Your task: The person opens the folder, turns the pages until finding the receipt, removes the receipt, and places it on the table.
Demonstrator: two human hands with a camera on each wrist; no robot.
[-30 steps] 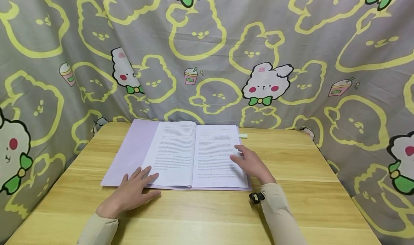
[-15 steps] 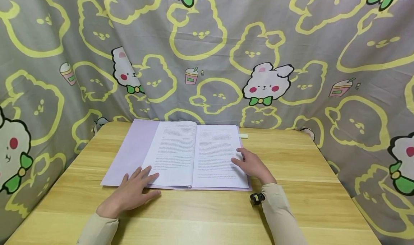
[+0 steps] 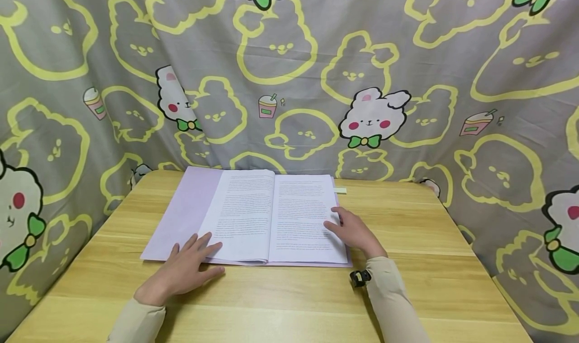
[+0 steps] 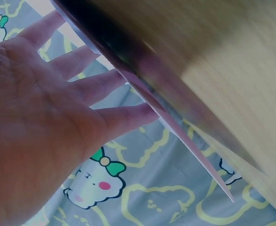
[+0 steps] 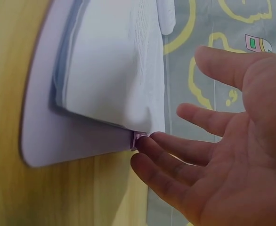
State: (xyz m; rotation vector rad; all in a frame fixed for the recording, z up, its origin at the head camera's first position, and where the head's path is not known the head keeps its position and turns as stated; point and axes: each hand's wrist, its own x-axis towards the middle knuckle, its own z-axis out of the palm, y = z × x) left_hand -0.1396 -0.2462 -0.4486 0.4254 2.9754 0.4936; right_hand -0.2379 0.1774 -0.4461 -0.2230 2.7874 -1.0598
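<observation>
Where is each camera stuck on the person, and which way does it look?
Head: worn on the head, looking forward and down at the open book, table and patterned curtain; the left hand, right hand and both sleeves show.
Left wrist: worn there, looking past the left hand's spread fingers at the book's edge; only that hand shows.
Right wrist: worn there, looking along the right hand's fingers at the book's pages; only that hand shows.
Shared: head and right wrist views both show the right hand, book, table and curtain.
</observation>
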